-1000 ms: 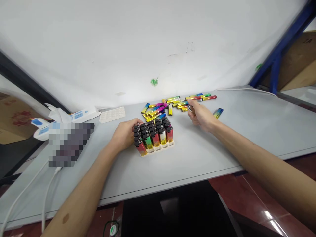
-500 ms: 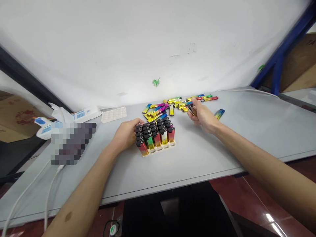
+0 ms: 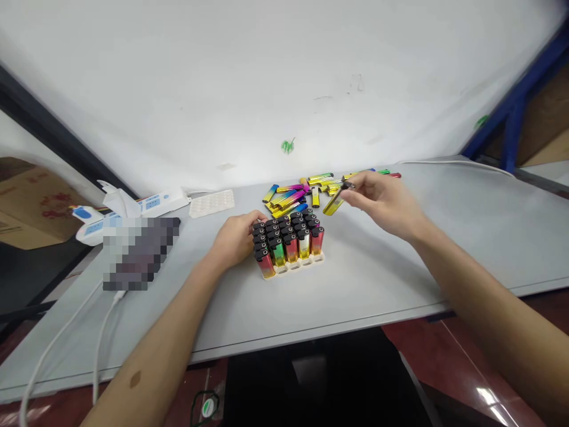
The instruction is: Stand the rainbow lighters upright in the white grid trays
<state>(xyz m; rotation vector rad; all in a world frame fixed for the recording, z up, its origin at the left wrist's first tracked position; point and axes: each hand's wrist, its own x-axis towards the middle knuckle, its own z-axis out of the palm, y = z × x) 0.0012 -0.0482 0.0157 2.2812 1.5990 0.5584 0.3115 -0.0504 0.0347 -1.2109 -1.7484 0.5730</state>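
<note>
A pale holed tray (image 3: 294,267) carries rows of upright lighters (image 3: 290,249), shiny red, green and gold with black tops. Its front row of holes holds a single lighter at the left end. My left hand (image 3: 233,240) is curled against the tray's back left side, fingertips hidden behind the lighters. To the right of the tray, my right hand (image 3: 386,204) pinches a gold lighter (image 3: 333,204) by its black top, body slanting down to the left above the table. Behind lie loose metallic lighters (image 3: 287,203) in a pile, partly covered by my right hand.
A second pale holed tray (image 3: 211,204) lies near the wall (image 3: 249,89). Left of it are a white power strip (image 3: 162,203), a blurred-out dark object (image 3: 144,255) and white cables (image 3: 101,332). The grey table's front edge (image 3: 320,333) runs close to me.
My right hand has turned and brought the lighter out from the pile's right part, so its gold body now shows. My left hand stays at the tray. The view has shifted slightly.
</note>
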